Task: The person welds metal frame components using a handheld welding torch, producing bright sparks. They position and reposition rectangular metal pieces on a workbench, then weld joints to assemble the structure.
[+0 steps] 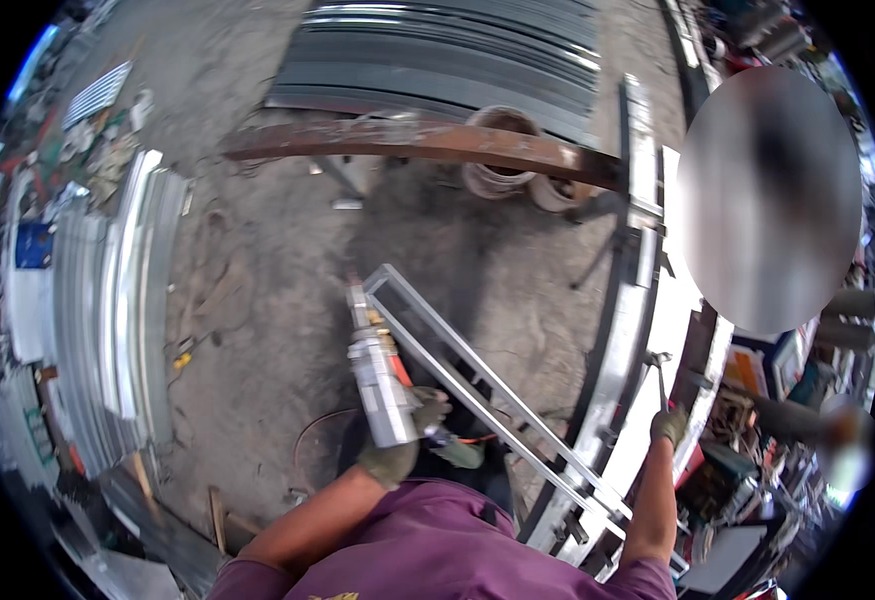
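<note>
My left hand [389, 462], in an olive glove, grips a silver power tool [375, 375] with a thick cylindrical body and a narrow nose pointing away from me; blur hides its exact kind. Beyond my right side, my gloved right hand [668, 426] is closed round the handle of what looks like a hammer [660, 370], its head over the white bench surface. Between my hands, a narrow frame of thin metal bars [477, 385] slants from the bench edge out over the floor. An orange cable [477, 439] shows near my waist.
A long metal workbench rail [612, 340] runs along my right. A rusty brown beam [427, 140] crosses ahead, with buckets [500, 180] beneath it. Stacked metal profiles lie on the left [97, 310] and far ahead [437, 60]. Another person [772, 200], blurred, stands across the bench.
</note>
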Available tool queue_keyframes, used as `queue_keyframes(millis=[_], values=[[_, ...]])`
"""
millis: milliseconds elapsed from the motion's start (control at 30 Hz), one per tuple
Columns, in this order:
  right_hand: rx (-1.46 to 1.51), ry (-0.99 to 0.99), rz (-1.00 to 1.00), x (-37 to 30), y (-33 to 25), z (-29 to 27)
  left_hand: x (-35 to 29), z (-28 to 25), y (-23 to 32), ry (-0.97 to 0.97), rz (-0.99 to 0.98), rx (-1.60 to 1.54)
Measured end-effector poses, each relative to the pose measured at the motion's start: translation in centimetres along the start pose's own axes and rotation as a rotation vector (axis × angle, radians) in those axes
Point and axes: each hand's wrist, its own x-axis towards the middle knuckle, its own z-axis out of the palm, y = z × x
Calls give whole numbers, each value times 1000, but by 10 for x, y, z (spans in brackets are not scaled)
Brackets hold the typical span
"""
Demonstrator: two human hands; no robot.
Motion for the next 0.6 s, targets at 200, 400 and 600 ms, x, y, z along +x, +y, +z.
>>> queue_keyframes(millis=[200,400,600], values=[[688,-495,-589,-156,-103,-108,10,22,3,-243,25,-76],[985,-713,-914,-326,-230,-218,26,23,19,-504,181,415],[919,-486,-988,-356,-267,-224,40,-10,24,-676,109,355]])
